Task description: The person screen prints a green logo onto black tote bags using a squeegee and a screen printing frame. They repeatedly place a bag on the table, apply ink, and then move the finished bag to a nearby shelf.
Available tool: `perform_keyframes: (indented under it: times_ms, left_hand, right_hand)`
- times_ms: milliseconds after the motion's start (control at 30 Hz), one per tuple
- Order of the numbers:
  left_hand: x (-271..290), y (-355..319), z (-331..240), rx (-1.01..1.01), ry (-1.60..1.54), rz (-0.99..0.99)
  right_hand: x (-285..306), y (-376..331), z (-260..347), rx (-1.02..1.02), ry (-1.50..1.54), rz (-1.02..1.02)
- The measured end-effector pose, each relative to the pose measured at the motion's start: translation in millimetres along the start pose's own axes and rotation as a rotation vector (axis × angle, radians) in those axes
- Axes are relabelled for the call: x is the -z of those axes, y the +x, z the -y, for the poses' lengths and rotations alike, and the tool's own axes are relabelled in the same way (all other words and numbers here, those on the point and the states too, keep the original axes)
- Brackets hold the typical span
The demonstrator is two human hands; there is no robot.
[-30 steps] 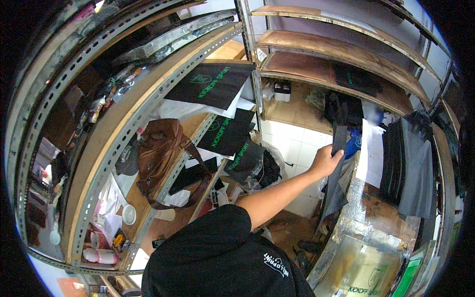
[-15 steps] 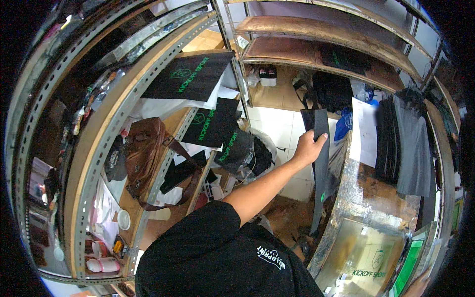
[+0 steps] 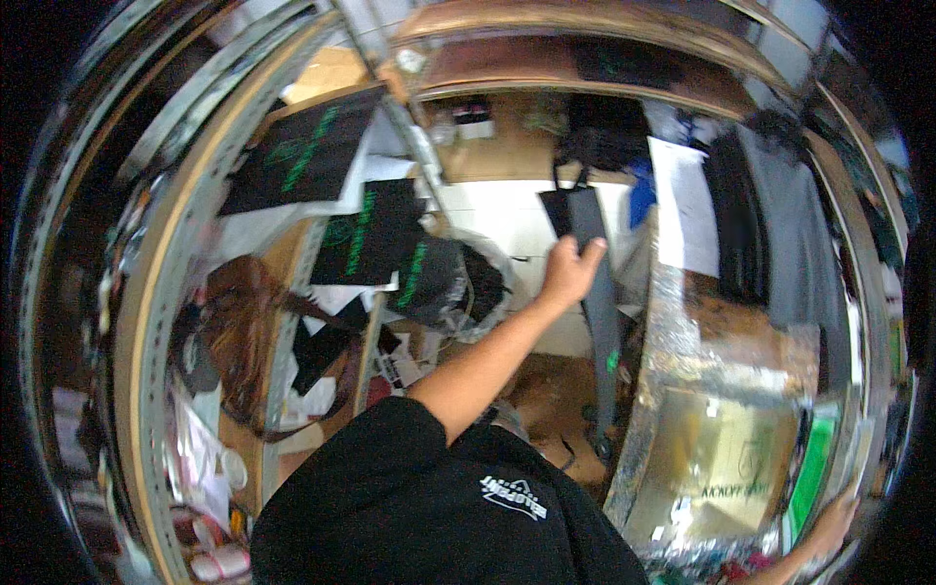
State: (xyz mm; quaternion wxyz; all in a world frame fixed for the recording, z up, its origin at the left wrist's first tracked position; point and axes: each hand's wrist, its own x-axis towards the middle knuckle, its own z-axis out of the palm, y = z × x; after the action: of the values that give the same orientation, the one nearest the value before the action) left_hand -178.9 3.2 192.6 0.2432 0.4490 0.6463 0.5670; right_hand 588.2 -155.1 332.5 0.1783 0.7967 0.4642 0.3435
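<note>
While left fingers (image 3: 565, 252) clasp a dark bag (image 3: 603, 317), right fingers (image 3: 842, 511) are blurred, grip unclear.

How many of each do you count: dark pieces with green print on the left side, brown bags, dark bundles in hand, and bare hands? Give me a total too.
Dark green-printed pieces, left side (upper piece, middle piece, lower piece): 3
Brown bag: 1
Dark bundle in hand: 1
Bare hands (left hand, right hand): 2
Total: 7
</note>
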Motion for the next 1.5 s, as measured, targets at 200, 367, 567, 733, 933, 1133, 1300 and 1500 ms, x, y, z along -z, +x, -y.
perform_keyframes:
  times_ms: [200,367,567,733,933,1133,1300,1500]
  left_hand:
    - [9,1,-19,-0.071,-0.048,-0.019]
    - [15,13,-30,-0.054,-0.119,0.033]
    - [23,32,-51,-0.039,-0.138,0.087]
    - [32,42,-90,-0.187,-0.098,0.077]
    - [37,57,-119,-0.148,-0.128,0.16]
    - [36,68,-142,-0.093,-0.271,0.263]
    - [17,54,-198,-0.12,-0.267,0.304]
    - [6,76,-243,-0.086,-0.313,0.377]
  right_hand:
    - [90,-9,46,-0.388,0.207,0.104]
    - [98,-12,59,-0.426,0.248,0.036]
    - [128,-16,64,-0.42,0.331,0.034]
    - [130,-19,65,-0.427,0.356,-0.017]
    - [132,-22,65,-0.427,0.367,-0.032]
    - [125,-20,61,-0.406,0.36,-0.034]
    - [131,-23,61,-0.412,0.378,-0.053]
    - [125,-20,62,-0.394,0.344,-0.09]
